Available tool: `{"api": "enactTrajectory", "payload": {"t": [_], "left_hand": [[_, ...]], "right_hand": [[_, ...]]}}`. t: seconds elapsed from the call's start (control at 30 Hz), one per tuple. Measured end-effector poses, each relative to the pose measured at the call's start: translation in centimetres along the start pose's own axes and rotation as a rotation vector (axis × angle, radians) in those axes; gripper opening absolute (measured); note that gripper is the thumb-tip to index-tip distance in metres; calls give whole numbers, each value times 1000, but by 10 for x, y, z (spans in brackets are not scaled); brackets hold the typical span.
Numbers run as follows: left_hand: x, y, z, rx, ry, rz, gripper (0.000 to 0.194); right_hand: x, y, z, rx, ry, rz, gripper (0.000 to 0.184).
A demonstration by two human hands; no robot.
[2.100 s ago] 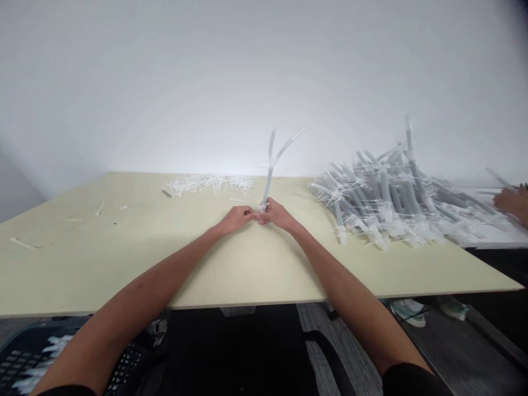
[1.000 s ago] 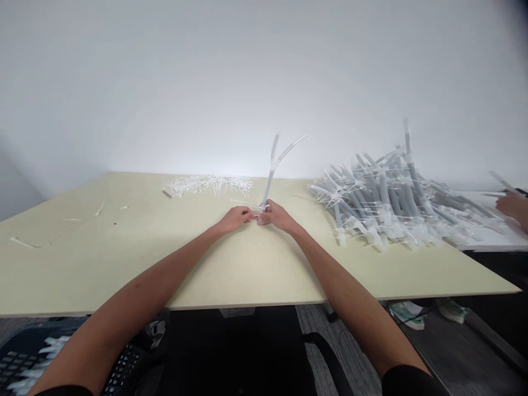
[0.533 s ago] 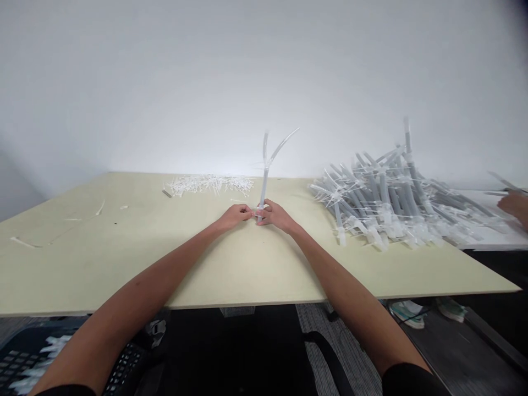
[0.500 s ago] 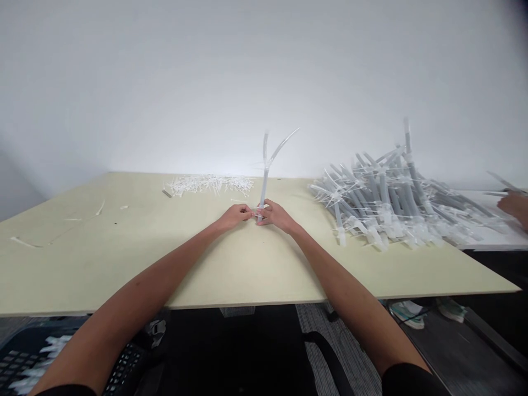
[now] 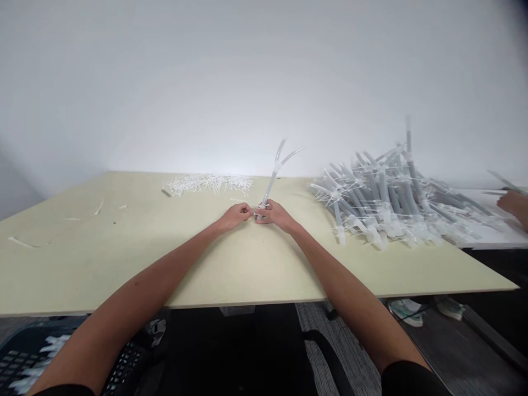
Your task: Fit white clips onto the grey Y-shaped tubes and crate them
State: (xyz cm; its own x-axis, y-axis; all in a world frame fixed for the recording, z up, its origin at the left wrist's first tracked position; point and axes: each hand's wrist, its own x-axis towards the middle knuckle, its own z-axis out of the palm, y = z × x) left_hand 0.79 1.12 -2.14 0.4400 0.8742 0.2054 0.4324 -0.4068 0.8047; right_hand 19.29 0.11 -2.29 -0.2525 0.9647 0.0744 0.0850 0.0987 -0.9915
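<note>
A clear, Y-shaped tube (image 5: pixel 270 186) stands tilted to the right above the table, its two thin branches pointing up. My right hand (image 5: pixel 274 214) is closed around its lower end. Close by on the left, my left hand (image 5: pixel 237 216) pinches the thin end of what looks like a white cable tie, which runs toward the tube. Fingers hide most of the tie and the tube's bottom end.
Behind my hands lies a pile of white cable ties (image 5: pixel 210 183), with a small grey rod (image 5: pixel 166 192) beside it. A large heap of tubes (image 5: pixel 383 198) covers the right side. Loose strips (image 5: pixel 23 242) lie left. Another person's hand (image 5: pixel 513 204) shows far right; a dark basket (image 5: pixel 18 357) stands below left.
The tube's top has tipped to the right and lower. My hands stay nearly in place, with the left fingers curled a little tighter.
</note>
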Motion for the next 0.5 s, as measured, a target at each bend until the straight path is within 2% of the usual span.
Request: {"api": "enactTrajectory", "payload": {"t": [0.17, 0.5], "left_hand": [[-2, 2, -2, -13, -38, 14, 23], [-1, 2, -3, 40, 26, 32, 17]], "right_hand": [[7, 8, -2, -55, 28, -13, 44], [8, 8, -7, -36, -30, 6, 35]]}}
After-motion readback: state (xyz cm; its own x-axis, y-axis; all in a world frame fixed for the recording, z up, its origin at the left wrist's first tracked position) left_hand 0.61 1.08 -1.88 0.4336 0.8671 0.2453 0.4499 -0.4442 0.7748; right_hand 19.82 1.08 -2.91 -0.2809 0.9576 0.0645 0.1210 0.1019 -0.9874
